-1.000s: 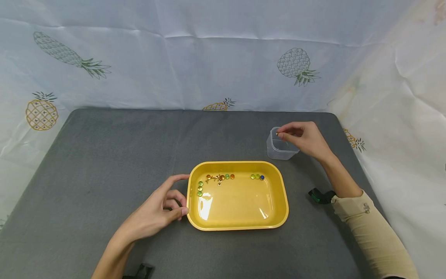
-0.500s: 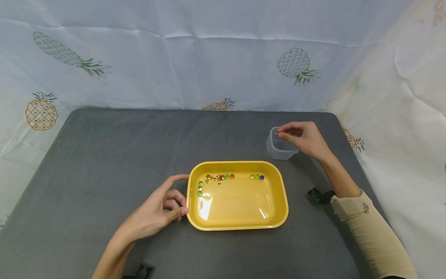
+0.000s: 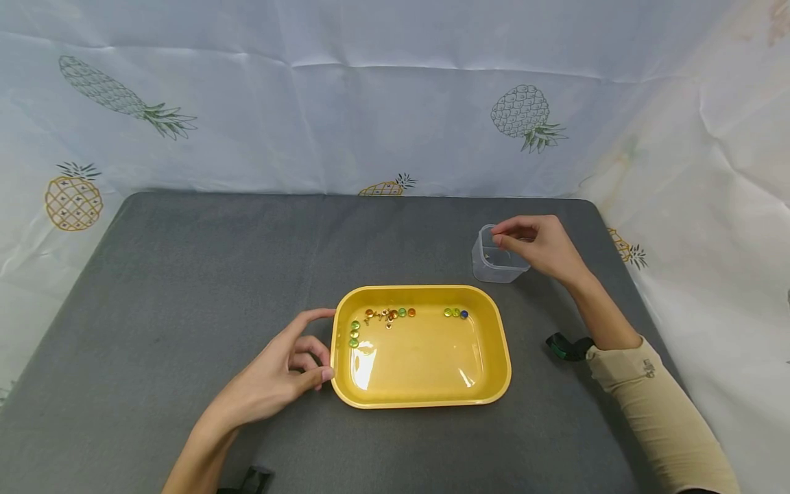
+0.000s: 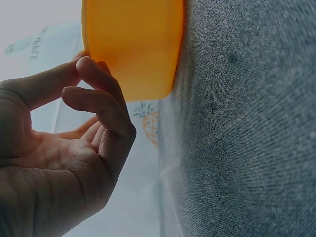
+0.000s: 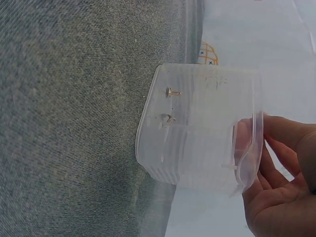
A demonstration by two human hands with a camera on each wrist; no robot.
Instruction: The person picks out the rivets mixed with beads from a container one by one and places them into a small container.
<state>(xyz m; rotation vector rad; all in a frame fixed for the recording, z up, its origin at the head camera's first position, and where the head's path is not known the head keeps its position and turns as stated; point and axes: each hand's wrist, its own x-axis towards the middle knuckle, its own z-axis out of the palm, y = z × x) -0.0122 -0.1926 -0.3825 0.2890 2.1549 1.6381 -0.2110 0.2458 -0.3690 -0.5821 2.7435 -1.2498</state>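
Yellow tray point(image 3: 410, 374) on gray desk point(image 3: 216, 274). Glass beads point(image 3: 402, 312) and small gold pieces point(image 3: 381, 315) inside tray, mostly along its far side. Left hand point(image 3: 274, 374) at tray's left rim, thumb and forefinger spread, touching it. Clear box point(image 3: 500, 275) just beyond tray's far right corner, metal pins point(image 5: 173, 92) inside. Right hand point(image 3: 543, 248) there too, over box, thumb and forefinger slightly apart.

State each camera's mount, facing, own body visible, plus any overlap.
Head: on head, facing forward and down at yellow tray and clear container; left grip, right grip, right sleeve show.
Left wrist: on left wrist, facing the tray's outer side; left grip shows.
Right wrist: on right wrist, facing the container's side; right grip shows.
Shared: head and right wrist both show container and right grip.
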